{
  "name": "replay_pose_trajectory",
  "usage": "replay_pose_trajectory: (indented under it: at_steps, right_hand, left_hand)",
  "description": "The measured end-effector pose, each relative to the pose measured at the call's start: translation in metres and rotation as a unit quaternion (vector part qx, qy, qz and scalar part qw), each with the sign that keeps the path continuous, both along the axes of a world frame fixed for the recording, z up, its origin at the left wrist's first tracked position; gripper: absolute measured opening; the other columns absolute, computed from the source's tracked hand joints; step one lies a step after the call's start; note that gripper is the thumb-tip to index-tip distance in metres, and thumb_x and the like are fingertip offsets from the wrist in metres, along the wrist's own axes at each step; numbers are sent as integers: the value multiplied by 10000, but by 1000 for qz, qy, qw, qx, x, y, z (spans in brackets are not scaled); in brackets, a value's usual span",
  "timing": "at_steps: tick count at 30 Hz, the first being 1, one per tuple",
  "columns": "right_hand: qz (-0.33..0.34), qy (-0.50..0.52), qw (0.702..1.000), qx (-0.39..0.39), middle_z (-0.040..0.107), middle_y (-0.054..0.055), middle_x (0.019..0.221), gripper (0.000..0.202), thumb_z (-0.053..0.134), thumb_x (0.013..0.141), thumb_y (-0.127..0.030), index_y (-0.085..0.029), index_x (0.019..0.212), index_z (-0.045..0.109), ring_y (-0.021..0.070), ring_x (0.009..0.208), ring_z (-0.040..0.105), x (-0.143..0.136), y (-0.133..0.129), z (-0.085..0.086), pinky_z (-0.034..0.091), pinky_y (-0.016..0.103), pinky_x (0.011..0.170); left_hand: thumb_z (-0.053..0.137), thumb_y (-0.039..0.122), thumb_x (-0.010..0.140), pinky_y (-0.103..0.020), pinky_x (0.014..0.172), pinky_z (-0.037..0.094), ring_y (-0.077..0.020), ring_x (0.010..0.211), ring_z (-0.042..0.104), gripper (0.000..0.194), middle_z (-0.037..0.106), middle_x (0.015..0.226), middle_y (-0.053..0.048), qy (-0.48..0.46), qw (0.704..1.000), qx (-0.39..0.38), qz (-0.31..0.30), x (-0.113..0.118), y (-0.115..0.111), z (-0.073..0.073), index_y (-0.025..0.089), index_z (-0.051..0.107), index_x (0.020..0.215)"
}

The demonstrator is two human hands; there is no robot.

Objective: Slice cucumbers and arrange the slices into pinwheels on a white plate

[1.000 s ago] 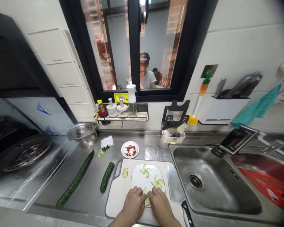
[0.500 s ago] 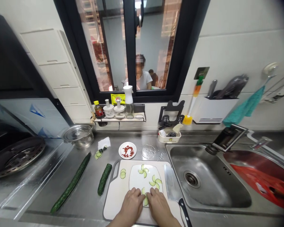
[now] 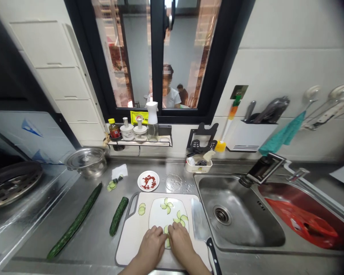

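Observation:
Over the near edge of a white plate [image 3: 155, 214], my left hand [image 3: 152, 244] and my right hand [image 3: 180, 241] meet with fingers bent and tips close together. Between them lie thin cucumber slices [image 3: 167, 243], which the fingers pinch and partly hide. Two fan-shaped groups of cucumber slices [image 3: 167, 205] rest on the plate, at its far side and its right. The plate stands on a cutting board [image 3: 128, 238]. A kitchen knife [image 3: 199, 219] lies along the board's right side. Two round cucumber slices [image 3: 142, 208] sit at the board's upper left.
Left of the board lie a cut cucumber [image 3: 118, 216] and a long cucumber [image 3: 76, 221]. A small dish of red pieces [image 3: 148, 174] is behind the board. A lidded pot [image 3: 88, 162] stands at the back left. The sink [image 3: 246, 229] is on the right. Beyond the window, a person [image 3: 172, 97] is visible.
The view has turned slightly right, so everything sits further left in the picture. Both hands stay at the same spot on the plate, still bent over the cucumber slices.

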State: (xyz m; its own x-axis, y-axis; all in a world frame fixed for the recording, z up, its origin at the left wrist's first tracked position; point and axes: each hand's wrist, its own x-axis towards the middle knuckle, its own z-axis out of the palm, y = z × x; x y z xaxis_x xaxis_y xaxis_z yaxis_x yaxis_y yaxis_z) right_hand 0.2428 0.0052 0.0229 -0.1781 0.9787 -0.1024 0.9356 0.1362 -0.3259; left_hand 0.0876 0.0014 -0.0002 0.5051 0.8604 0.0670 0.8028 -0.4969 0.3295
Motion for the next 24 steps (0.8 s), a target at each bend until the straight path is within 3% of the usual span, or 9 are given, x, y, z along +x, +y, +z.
replay_pose_trajectory:
  at_steps: [5, 10, 19, 22, 24]
  right_hand:
    - [4, 1, 1000, -22, 652, 117, 1005, 241, 446, 862, -124, -164, 961, 662, 220, 995, 573, 1, 1, 8, 378, 303, 864]
    - [52, -45, 996, -57, 654, 146, 1020, 251, 438, 870, -136, -147, 965, 669, 250, 987, 586, 3, 7, 23, 392, 318, 827]
    - [78, -73, 989, -100, 652, 162, 1046, 294, 400, 866, -106, -123, 996, 663, 269, 992, 602, 1, 13, 42, 414, 323, 789]
    - [75, -66, 990, -104, 648, 159, 1057, 293, 395, 872, -112, -125, 996, 661, 268, 1005, 597, 2, 12, 44, 409, 320, 799]
    - [68, -56, 990, -106, 650, 154, 1049, 286, 399, 872, -113, -128, 981, 662, 258, 998, 595, 3, 11, 45, 402, 310, 795]
  left_hand:
    - [439, 120, 872, -331, 802, 423, -206, 920, 538, 282, 612, 966, -60, 35, 998, -55, -16, 0, 1, 25, 232, 646, 1026]
    - [426, 129, 879, -337, 816, 423, -213, 932, 537, 296, 612, 974, -66, 49, 995, -80, -30, -1, 5, 43, 224, 651, 1045]
    - [428, 123, 852, -311, 783, 417, -193, 871, 544, 320, 619, 906, -44, -29, 996, -77, -16, -7, 4, 31, 252, 686, 992]
    - [425, 146, 865, -303, 815, 414, -188, 910, 555, 324, 632, 944, -47, -75, 993, -76, 41, -20, 12, 30, 245, 690, 1021]
    - [431, 170, 867, -317, 863, 403, -206, 987, 551, 331, 633, 1033, -66, -77, 989, -56, 114, -34, 23, 32, 230, 679, 1077]
